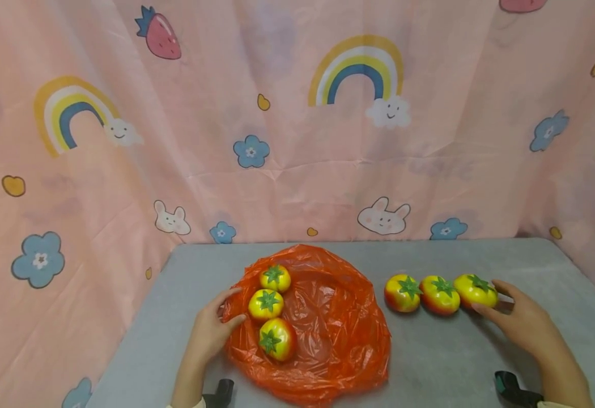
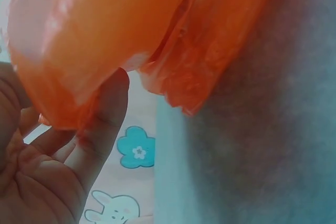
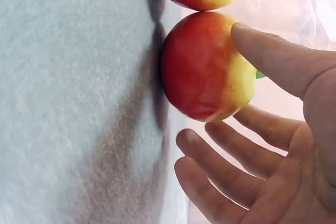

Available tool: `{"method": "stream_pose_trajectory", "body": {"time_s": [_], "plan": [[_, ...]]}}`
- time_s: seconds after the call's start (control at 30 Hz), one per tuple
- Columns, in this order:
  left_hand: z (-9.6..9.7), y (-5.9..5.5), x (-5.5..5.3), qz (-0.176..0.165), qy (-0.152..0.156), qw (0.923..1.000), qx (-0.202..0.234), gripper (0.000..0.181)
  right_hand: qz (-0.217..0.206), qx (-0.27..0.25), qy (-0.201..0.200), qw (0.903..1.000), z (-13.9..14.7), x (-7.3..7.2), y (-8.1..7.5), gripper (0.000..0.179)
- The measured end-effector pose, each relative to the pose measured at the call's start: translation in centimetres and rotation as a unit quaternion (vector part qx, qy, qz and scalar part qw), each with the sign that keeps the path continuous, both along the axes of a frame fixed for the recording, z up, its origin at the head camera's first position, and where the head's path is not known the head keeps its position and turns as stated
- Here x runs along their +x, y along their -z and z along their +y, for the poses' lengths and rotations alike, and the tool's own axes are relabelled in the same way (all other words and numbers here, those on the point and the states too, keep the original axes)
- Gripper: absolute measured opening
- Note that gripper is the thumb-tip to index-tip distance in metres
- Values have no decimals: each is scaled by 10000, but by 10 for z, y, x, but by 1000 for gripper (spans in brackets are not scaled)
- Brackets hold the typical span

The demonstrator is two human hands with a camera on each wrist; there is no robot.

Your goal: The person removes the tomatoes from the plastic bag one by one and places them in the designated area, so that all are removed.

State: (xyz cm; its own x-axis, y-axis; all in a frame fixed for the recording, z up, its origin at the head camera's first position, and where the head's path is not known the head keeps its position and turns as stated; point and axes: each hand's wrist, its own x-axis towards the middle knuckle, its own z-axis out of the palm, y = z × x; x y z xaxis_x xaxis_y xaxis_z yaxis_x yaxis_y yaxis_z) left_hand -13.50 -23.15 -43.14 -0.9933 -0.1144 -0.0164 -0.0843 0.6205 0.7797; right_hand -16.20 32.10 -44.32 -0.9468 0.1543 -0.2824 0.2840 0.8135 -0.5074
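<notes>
On the table an orange-red plastic bag [image 1: 338, 334] lies spread out, with three yellow-red toy tomatoes [image 1: 266, 305] in a column on its left part. My left hand [image 1: 211, 324] holds the bag's left edge, and in the left wrist view the thin plastic [image 2: 58, 87] bulges between thumb and fingers. Right of the bag, three more such tomatoes stand in a row, green star-shaped leaves up. My right hand [image 1: 522, 317] grips the rightmost tomato [image 1: 473, 291] with thumb and index finger at its sides. The right wrist view shows this tomato [image 3: 202, 69] against its neighbour, the other fingers spread.
The grey table [image 1: 440, 362] ends at a pink curtain [image 1: 297, 187] printed with rainbows, flowers and rabbits. Dark wrist straps [image 1: 514, 391] show at the bottom of the head view. The middle tomato [image 1: 440, 296] and left tomato [image 1: 402, 293] of the row sit side by side.
</notes>
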Motion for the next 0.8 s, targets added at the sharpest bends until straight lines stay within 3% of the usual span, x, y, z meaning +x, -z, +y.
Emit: {"method": "stream_pose_trajectory", "body": {"time_s": [0.17,0.33,0.6,0.8], "plan": [[-3,-2,0,79,115,9998,128,56,330,85,-109,9994,0,3,-6,108],[-8,-2,5,-33,131,9999,53,57,972,124,-222,9949,-19,9,-18,95],[-7,-3,3,-98,148,9998,-40,59,1569,76,-615,9857,-90,23,-54,86],[-5,-2,3,-203,73,9998,-13,57,1605,-219,-1236,9790,-148,29,-74,78]]}}
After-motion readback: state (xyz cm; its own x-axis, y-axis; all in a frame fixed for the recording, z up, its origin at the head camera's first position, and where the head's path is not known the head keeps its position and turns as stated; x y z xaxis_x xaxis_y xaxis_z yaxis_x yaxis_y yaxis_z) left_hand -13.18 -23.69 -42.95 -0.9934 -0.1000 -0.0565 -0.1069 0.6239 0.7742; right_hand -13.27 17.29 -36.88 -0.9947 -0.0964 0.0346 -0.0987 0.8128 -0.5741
